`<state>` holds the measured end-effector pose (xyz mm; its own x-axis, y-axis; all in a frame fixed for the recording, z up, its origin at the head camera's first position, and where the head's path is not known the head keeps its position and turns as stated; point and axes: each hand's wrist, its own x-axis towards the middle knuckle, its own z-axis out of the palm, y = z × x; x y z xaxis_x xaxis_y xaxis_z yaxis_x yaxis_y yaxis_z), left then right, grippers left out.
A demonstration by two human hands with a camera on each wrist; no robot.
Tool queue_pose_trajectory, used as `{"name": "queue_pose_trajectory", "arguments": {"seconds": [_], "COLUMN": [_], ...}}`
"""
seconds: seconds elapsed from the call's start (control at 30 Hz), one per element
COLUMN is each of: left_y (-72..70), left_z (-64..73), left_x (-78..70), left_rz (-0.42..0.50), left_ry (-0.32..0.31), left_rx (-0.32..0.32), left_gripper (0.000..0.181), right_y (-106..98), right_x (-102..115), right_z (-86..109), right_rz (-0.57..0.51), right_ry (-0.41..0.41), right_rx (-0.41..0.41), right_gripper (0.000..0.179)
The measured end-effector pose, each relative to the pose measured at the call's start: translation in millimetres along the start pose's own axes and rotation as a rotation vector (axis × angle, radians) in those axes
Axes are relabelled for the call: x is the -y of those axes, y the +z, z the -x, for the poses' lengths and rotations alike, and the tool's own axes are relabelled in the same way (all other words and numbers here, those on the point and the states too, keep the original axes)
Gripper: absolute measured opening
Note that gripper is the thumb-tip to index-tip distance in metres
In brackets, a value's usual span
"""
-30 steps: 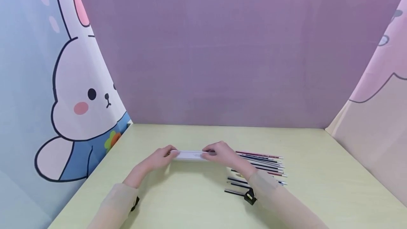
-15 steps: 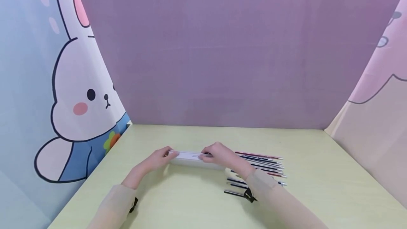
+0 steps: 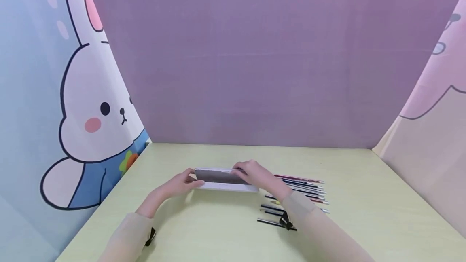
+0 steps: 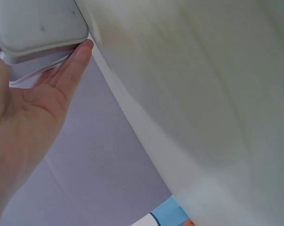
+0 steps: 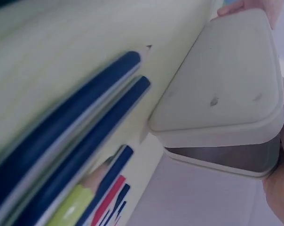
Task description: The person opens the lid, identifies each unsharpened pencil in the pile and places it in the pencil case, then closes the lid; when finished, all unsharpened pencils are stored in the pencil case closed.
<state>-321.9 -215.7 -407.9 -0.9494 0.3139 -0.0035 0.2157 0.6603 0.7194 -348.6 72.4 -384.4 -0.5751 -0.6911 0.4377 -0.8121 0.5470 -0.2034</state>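
A white pencil case point(image 3: 225, 186) stands partly open at the middle of the table, its dark inside visible in the head view. My left hand point(image 3: 182, 183) grips its left end, thumb at the front edge. At the right end, my right hand point(image 3: 253, 174) holds the raised lid's edge. The right wrist view gives the white outside of the case point(image 5: 222, 84) with a gap along its side. In the left wrist view one rounded corner of the case point(image 4: 43, 28) rests between thumb and fingers.
Several pencils point(image 3: 302, 180) lie in a rough row right of the case, partly under my right forearm. Among them is a yellow-green one point(image 5: 74, 202). A purple cloth wall point(image 3: 255, 72) rises behind the pale table point(image 3: 204, 229).
The case was closed and tipped between both hands; its lid has now swung up and the dark inside shows. My right hand has risen slightly with the lid; my left hand stays at its end.
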Motion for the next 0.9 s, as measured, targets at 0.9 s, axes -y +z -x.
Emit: {"name": "queue_pose_trajectory", "arguments": {"seconds": [0.9], "left_y": [-0.8], "left_z": [3.2], "left_x": [8.8], "left_rz": [0.127], "left_ry": [0.068], "left_rx": [0.120], "left_gripper": [0.067], "right_y": [-22.8], "right_x": [-35.7], "right_z": [14.1], "right_rz": [-0.215], "right_ry": [0.262], "right_rx": [-0.193], "right_gripper": [0.010]}}
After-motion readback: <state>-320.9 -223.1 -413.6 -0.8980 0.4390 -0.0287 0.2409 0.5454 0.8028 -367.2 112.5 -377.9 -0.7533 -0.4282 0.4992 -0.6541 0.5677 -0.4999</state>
